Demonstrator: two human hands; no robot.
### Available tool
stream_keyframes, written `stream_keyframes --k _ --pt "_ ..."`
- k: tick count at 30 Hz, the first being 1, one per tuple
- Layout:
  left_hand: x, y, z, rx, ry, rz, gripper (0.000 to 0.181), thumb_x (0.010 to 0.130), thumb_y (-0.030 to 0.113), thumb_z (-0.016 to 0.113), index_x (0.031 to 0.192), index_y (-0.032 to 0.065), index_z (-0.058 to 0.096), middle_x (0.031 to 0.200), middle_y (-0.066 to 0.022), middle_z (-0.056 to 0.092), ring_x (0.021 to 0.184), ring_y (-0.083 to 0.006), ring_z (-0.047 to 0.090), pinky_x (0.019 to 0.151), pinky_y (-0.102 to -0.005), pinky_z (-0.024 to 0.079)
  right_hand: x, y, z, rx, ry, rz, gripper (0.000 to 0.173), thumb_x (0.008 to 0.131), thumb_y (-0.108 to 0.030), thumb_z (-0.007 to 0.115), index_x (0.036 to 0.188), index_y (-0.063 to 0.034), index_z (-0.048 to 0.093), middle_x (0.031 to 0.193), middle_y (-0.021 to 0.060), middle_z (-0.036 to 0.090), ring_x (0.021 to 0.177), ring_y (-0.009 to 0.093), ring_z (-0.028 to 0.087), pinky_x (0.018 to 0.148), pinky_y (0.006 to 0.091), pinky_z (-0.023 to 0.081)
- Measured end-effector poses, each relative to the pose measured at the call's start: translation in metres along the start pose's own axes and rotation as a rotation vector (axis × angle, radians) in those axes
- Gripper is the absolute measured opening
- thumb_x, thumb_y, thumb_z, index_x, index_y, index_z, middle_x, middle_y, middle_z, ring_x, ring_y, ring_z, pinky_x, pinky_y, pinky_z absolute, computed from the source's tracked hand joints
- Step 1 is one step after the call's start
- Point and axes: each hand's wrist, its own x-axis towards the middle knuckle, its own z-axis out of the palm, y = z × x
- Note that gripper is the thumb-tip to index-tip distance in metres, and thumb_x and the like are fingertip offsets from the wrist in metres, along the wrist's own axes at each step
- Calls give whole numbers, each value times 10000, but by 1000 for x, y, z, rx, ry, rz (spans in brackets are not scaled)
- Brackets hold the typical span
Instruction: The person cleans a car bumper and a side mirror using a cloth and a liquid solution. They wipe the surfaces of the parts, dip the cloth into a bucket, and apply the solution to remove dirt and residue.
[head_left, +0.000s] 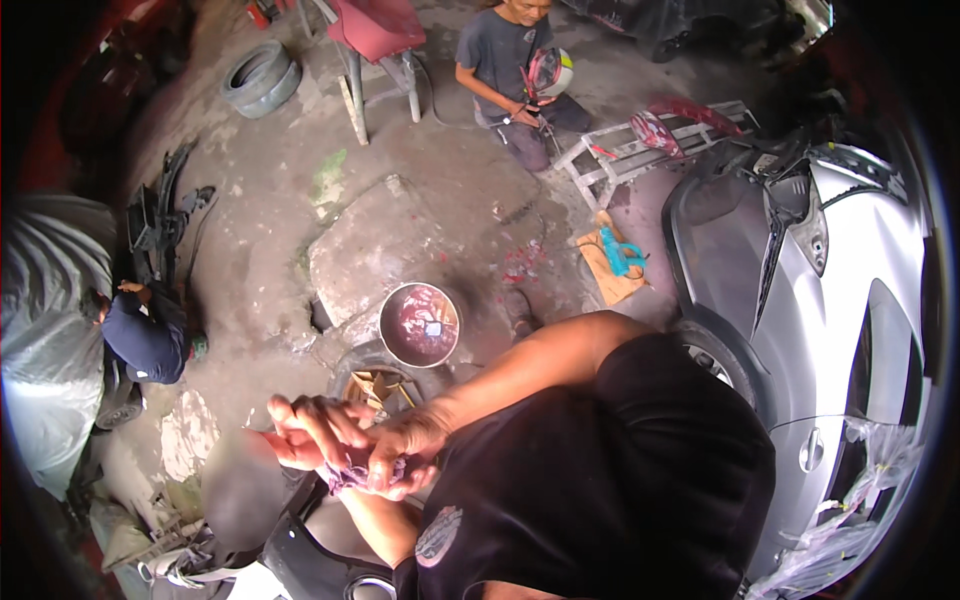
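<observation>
My right hand (409, 450) comes in from the upper right, its fingers and thumb closed on a crumpled purple cloth (346, 478). The cloth is pressed against my left hand (311, 431) near the wrist, where the two hands overlap. My left hand's fingers are spread, with nothing visible between them; part of its palm is hidden. Just above the hands in the picture stands a round bucket (384, 334) of reddish water with a small pale object in it. Beside the bucket lies a tyre (346, 371) with cardboard pieces (382, 390) in its middle.
A silver car (795, 360) lines the right side. A teal power tool (619, 251) rests on a board (600, 274). One person (502, 75) kneels near a slatted metal rack (607, 161); another person (146, 337) crouches left beside a covered vehicle (52, 300).
</observation>
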Motion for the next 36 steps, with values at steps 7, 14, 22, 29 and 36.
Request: stream_keyframes --k 7,14,22,29,36 --pt "15 0 61 198 177 8 375 1108 229 497 948 -110 522 510 -147 578 401 -256 599 398 -424 538 -6 -5 3 85 -244 50 141 887 -71 689 917 -48 553 618 -2 437 426 82 368 364 240 287" --pt "-13 -30 20 667 977 -146 321 1144 290 393 1050 -2 485 441 -1 341 310 -112 318 320 -304 335 -11 5 -79 -392 500 87 231 828 -98 688 680 -160 523 538 -83 411 400 14 354 346 221 237" --pt "-77 -80 -102 970 1434 -285 327 1108 358 511 953 70 509 525 17 384 404 -86 335 372 -287 257 -12 39 -231 -838 913 -55 149 733 -148 731 762 -22 658 611 77 607 526 166 572 472 362 414" --pt "-117 -118 -145 926 1688 -155 305 1116 288 438 944 45 501 532 21 371 403 -92 348 359 -277 287 -36 38 -245 -1266 1089 116 406 762 -206 743 1085 16 636 889 194 720 824 296 726 695 419 546" --pt "-67 -48 -80 447 1130 -341 567 1064 575 468 1190 31 566 697 -67 535 670 -237 597 706 -433 562 -45 -7 -133 -576 742 149 362 903 -406 742 793 -79 632 564 -26 487 414 66 402 364 252 296"
